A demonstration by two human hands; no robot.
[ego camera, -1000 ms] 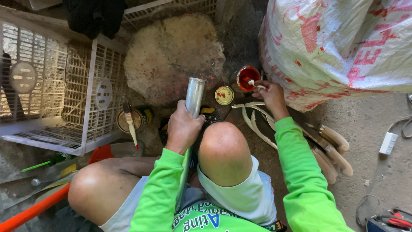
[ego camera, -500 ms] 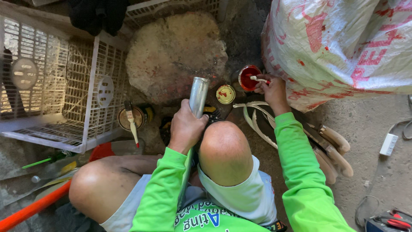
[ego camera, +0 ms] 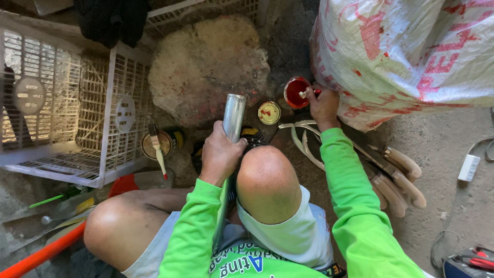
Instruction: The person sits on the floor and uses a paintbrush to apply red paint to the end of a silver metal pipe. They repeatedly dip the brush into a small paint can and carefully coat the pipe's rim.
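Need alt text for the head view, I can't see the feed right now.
Seated person's left hand grips an upright metal tube; the right hand holds a brush over an open can of red paint. A white plastic crate stands left, a printed sack right.

Large white woven sack (ego camera: 406, 51) with red printing, bulging, at 1 to 2 o'clock. Small round paint can (ego camera: 295, 92) holding red paint at 12 o'clock; beside it, a round lid (ego camera: 269, 112), yellowish with red marks. Second round can (ego camera: 163, 142), yellow-and-black label, at 10 o'clock.
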